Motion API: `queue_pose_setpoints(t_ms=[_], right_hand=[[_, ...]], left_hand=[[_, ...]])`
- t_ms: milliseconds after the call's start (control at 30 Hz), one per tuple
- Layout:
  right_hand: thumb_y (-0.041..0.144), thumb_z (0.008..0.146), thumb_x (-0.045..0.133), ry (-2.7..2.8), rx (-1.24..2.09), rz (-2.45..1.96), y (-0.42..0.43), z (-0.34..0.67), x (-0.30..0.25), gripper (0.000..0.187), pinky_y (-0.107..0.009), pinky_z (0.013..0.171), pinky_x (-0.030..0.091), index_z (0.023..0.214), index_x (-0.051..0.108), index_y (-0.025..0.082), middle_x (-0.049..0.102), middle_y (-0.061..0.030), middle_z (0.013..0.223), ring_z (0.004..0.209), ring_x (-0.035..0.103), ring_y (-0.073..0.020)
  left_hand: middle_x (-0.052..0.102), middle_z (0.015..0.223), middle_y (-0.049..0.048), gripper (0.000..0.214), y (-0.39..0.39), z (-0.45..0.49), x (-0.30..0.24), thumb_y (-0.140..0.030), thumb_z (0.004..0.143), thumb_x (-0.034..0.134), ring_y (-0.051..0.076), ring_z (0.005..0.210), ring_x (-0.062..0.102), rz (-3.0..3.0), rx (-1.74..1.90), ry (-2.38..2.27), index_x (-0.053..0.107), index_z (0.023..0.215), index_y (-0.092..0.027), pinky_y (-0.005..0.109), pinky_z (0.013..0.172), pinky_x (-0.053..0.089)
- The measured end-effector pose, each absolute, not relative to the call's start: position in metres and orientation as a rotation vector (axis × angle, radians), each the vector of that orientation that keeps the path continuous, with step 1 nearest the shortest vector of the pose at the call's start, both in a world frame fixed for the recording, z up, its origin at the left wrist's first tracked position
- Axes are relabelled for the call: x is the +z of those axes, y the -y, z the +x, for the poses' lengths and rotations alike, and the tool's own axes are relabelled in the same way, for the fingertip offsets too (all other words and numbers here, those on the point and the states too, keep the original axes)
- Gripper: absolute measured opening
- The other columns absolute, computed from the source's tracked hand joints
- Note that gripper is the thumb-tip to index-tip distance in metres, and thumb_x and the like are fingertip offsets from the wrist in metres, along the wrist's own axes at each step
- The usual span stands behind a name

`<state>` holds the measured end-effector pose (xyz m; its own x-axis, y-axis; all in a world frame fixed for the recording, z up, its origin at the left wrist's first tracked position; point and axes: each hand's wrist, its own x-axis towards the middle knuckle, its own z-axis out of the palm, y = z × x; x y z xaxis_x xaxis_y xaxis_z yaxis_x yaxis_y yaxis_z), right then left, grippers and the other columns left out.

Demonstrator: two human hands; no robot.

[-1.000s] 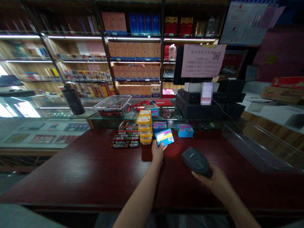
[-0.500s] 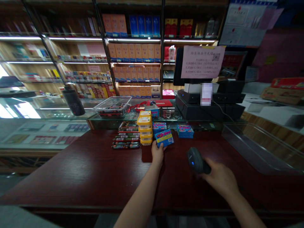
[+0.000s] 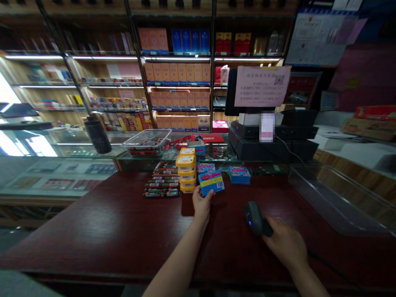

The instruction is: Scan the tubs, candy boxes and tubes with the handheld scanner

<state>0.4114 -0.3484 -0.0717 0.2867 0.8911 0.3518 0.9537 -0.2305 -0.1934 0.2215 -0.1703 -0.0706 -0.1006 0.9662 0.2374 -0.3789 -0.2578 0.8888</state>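
Note:
My left hand (image 3: 202, 201) is closed on the lower left edge of a blue candy packet (image 3: 211, 182), whose printed face with a barcode is turned towards me. In my right hand (image 3: 286, 239) is a dark handheld barcode scanner (image 3: 254, 218) with a small blue light; its head points left, apart from the packet. Just left of the packet rise stacked yellow tubs (image 3: 187, 174). Beside these lie several dark stick-shaped packages (image 3: 162, 181). A small pile of similar blue packets (image 3: 239, 175) rests to the right, and more blue packets (image 3: 206, 166) are partly hidden behind the held one.
A clear empty-looking bin (image 3: 334, 202) stands on the right of the dark red table (image 3: 102, 231). On the glass counter behind are a clear box (image 3: 147, 142) of sticks, a black bottle (image 3: 97, 135) and a register (image 3: 272, 144). Shelves of boxes (image 3: 176, 73) line the back.
The view has tilted slightly up, so things sit a little lower. Both hands keep their holds on the packet and the scanner, and the scanner has turned slightly.

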Motion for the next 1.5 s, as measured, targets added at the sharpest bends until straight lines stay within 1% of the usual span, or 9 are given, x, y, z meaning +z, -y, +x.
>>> queue_pose_setpoints(t_ms=[233,367,533,633,900,1067,1167,1333,1500], right_hand=[[0.023,0.079,0.048,1.714,-0.245,-2.090,0.346,0.418,-0.080,0.027,-0.028,0.070,0.044,0.103,0.061,0.023,0.071,-0.0036,0.097,0.086,0.065,-0.0190],[0.020,0.078,0.049,1.691,-0.202,-2.119,0.345,0.416,-0.076,0.029,-0.028,0.071,0.044,0.104,0.061,0.024,0.070,-0.0029,0.099,0.085,0.065,-0.0184],[0.021,0.079,0.048,1.662,-0.134,-2.150,0.345,0.413,-0.069,0.025,-0.027,0.068,0.043,0.099,0.062,0.025,0.071,-0.0011,0.093,0.082,0.065,-0.0175],[0.019,0.078,0.048,1.637,-0.130,-2.157,0.344,0.412,-0.068,0.025,-0.026,0.067,0.042,0.096,0.062,0.026,0.071,0.0002,0.090,0.081,0.065,-0.0167],[0.018,0.079,0.050,1.671,-0.187,-2.150,0.343,0.413,-0.069,0.020,-0.026,0.067,0.041,0.094,0.062,0.025,0.070,-0.0004,0.086,0.080,0.065,-0.0177],[0.017,0.076,0.052,1.662,-0.242,-2.159,0.341,0.415,-0.073,0.025,-0.025,0.067,0.041,0.097,0.064,0.025,0.071,-0.0007,0.087,0.078,0.065,-0.0166],[0.018,0.078,0.051,1.666,-0.238,-2.155,0.341,0.414,-0.072,0.023,-0.025,0.066,0.041,0.096,0.064,0.025,0.072,-0.0006,0.088,0.077,0.065,-0.0157],[0.018,0.078,0.051,1.646,-0.204,-2.166,0.341,0.413,-0.069,0.024,-0.026,0.067,0.041,0.098,0.064,0.025,0.071,0.0003,0.090,0.079,0.065,-0.0169],[0.018,0.077,0.053,1.625,-0.200,-2.172,0.341,0.412,-0.069,0.024,-0.026,0.069,0.041,0.097,0.064,0.026,0.071,-0.0001,0.090,0.080,0.065,-0.0172]], left_hand=[[0.063,0.076,0.0004,0.027,0.161,0.236,-0.037,-0.031,0.067,0.072,0.014,0.068,0.059,1.318,1.742,-0.898,0.058,0.084,-0.016,0.026,0.067,0.048],[0.061,0.081,0.0014,0.014,0.149,0.247,-0.016,-0.025,0.075,0.062,0.017,0.078,0.057,1.745,1.713,-0.942,0.059,0.087,-0.019,0.029,0.076,0.047],[0.060,0.098,0.0070,0.025,0.132,0.263,0.004,-0.015,0.079,0.053,0.022,0.098,0.051,2.703,1.134,-0.731,0.063,0.100,-0.023,0.034,0.090,0.039],[0.058,0.098,0.0088,0.024,0.123,0.283,0.005,-0.014,0.081,0.052,0.023,0.099,0.048,2.905,0.923,-0.690,0.064,0.100,-0.024,0.035,0.093,0.036],[0.059,0.092,0.0107,0.018,0.100,0.338,-0.015,-0.014,0.084,0.049,0.023,0.098,0.048,2.924,0.851,-0.825,0.065,0.082,-0.021,0.037,0.090,0.034],[0.059,0.106,0.0078,0.025,0.096,0.330,-0.038,-0.016,0.076,0.062,0.024,0.106,0.048,2.772,0.930,-0.864,0.066,0.100,-0.026,0.039,0.095,0.034],[0.055,0.114,0.0075,0.027,0.095,0.320,-0.051,-0.021,0.074,0.067,0.024,0.109,0.047,2.575,1.149,-1.060,0.066,0.101,-0.024,0.039,0.095,0.037],[0.055,0.089,0.0057,0.013,0.088,0.319,-0.059,-0.018,0.078,0.062,0.018,0.087,0.054,2.269,1.269,-1.146,0.068,0.089,-0.018,0.030,0.081,0.043],[0.054,0.084,0.0045,0.008,0.085,0.331,-0.055,-0.013,0.077,0.061,0.016,0.080,0.053,2.266,1.233,-1.135,0.068,0.079,-0.017,0.028,0.076,0.042]])
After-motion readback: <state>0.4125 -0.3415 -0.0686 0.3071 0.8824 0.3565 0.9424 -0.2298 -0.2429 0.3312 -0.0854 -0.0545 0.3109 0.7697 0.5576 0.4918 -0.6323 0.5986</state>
